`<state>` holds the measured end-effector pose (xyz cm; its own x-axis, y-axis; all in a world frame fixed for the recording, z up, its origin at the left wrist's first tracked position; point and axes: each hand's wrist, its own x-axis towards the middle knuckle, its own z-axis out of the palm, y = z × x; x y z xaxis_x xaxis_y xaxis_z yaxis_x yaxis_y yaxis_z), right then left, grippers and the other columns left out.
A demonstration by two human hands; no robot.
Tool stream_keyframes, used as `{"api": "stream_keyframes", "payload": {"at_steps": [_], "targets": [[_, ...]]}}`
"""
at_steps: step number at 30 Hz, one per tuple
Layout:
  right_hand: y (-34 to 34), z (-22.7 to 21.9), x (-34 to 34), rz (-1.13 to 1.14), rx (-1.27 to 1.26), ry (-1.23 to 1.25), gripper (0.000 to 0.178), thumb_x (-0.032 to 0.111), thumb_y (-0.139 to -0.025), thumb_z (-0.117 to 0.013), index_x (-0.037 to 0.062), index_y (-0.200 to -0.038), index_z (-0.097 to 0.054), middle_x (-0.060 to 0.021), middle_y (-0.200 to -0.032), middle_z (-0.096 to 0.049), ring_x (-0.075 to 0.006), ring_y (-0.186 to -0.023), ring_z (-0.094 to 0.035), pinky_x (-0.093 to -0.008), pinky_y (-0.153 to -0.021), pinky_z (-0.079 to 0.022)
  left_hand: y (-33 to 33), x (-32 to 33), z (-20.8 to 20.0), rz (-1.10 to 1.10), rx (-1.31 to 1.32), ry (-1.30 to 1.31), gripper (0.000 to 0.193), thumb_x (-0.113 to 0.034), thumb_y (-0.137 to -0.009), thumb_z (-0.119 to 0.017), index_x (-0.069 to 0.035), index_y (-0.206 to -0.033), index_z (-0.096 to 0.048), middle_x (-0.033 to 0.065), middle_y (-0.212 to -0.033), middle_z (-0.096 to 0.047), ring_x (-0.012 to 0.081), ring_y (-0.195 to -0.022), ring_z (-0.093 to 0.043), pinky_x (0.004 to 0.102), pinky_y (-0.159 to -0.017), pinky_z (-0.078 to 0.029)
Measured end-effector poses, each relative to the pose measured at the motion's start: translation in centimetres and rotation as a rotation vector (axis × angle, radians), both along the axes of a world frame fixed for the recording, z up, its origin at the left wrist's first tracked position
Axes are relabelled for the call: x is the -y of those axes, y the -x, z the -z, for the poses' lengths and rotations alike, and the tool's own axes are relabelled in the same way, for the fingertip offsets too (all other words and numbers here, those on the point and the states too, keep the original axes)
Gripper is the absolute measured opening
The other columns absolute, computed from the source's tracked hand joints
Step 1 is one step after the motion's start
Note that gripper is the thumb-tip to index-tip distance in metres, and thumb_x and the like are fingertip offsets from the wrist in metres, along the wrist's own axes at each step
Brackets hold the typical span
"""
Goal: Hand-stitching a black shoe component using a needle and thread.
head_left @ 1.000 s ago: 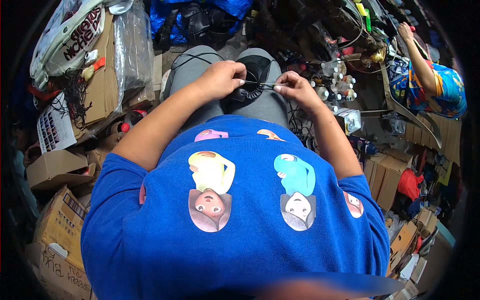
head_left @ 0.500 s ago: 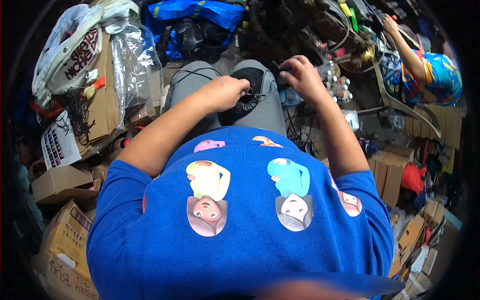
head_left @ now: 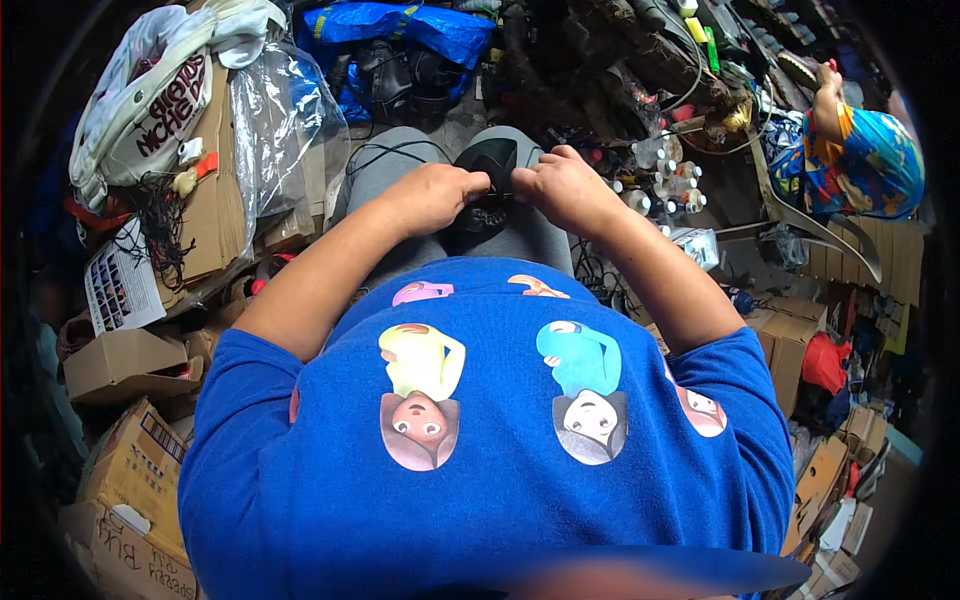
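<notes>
On my lap, between my thighs, rests a black shoe [head_left: 487, 158], partly hidden by my hands. A thin black lace [head_left: 398, 149] loops from it across my left thigh. My left hand [head_left: 432, 198] is closed at the shoe's left side, thumb and finger pinching the lace. From the right, my right hand [head_left: 570, 192] is also closed in a pinch at the shoe's opposite side, on what looks like the lace. The two hands face each other a short distance apart. What lies deep inside each grip is too small to see clearly.
Black footwear [head_left: 400, 80] lies in a blue bag [head_left: 400, 28] beyond my knees. Clear plastic bottles [head_left: 672, 180] stand to the right. Cardboard boxes [head_left: 130, 365] and clear plastic sheeting [head_left: 280, 130] are on the left. At far right sits another person in a colourful shirt [head_left: 870, 160].
My right hand has moved left and inward to the shoe, from raised with loose fingers to a pinch. My left hand has shifted slightly. The other person's arm has drawn back.
</notes>
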<state>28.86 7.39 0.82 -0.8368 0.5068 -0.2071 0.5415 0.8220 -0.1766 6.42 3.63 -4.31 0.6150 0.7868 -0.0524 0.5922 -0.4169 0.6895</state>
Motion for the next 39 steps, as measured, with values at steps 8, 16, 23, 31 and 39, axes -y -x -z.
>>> {"api": "stream_keyframes", "payload": {"at_steps": [8, 16, 23, 31, 39], "targets": [[-0.9, -0.8, 0.2, 0.034, -0.062, -0.07, 0.006, 0.015, -0.08, -0.055, 0.0124, -0.079, -0.06, -0.0051, -0.078, -0.063, -0.0228, -0.086, -0.061, -0.0394, -0.083, -0.038, -1.2, -0.7, -1.2, 0.023, -0.041, -0.118, 0.01, -0.01, -0.083, -0.053, -0.006, -0.091, -0.055, 0.0161, -0.083, -0.062, 0.0362, -0.085, -0.059, 0.0466, -0.074, -0.046], [-1.8, 1.0, -0.5, 0.018, -0.016, 0.003, 0.013, 0.012, -0.08, -0.052, 0.0148, -0.091, -0.057, -0.0078, -0.073, -0.06, -0.0245, -0.085, -0.06, -0.0397, -0.085, -0.038, 1.1, 0.6, -0.7, 0.017, -0.097, -0.279, 0.009, -0.009, -0.079, -0.049, -0.009, -0.084, -0.056, 0.0137, -0.077, -0.062, 0.0333, -0.079, -0.061, 0.0446, -0.069, -0.047], [-8.0, 0.0, -1.3, 0.948, -0.616, 0.728, 0.015, 0.021, -0.081, -0.069, 0.0063, -0.08, -0.065, -0.0014, -0.078, -0.064, -0.0122, -0.068, -0.057, -0.0259, -0.067, -0.045, 11.5, 3.6, -5.3, -0.584, 0.258, 0.187, 0.008, -0.01, -0.083, -0.063, -0.003, -0.087, -0.063, 0.0073, -0.081, -0.063, 0.0147, -0.078, -0.059, 0.0278, -0.072, -0.046], [3.9, -1.9, 0.9, 0.508, -1.178, 1.357, 0.024, 0.03, -0.096, -0.051, 0.0069, -0.095, -0.056, 0.0001, -0.085, -0.057, -0.0085, -0.076, -0.052, -0.0244, -0.071, -0.045, 0.0, 2.3, -10.5, 0.154, 0.968, 0.75, 0.019, -0.025, -0.095, -0.052, -0.006, -0.095, -0.054, 0.0081, -0.084, -0.063, 0.0154, -0.085, -0.061, 0.0299, -0.074, -0.049], [-10.6, 0.6, 1.6, 0.716, -0.077, 0.341, 0.031, 0.025, -0.086, -0.062, 0.008, -0.112, -0.059, -0.0162, -0.099, -0.066, -0.0309, -0.09, -0.063, -0.036, -0.078, -0.049, 15.0, 4.5, -8.4, -0.499, -0.225, -0.165, 0.015, -0.007, -0.077, -0.065, -0.001, -0.091, -0.063, 0.0113, -0.087, -0.063, 0.025, -0.083, -0.062, 0.0334, -0.074, -0.048]]}}
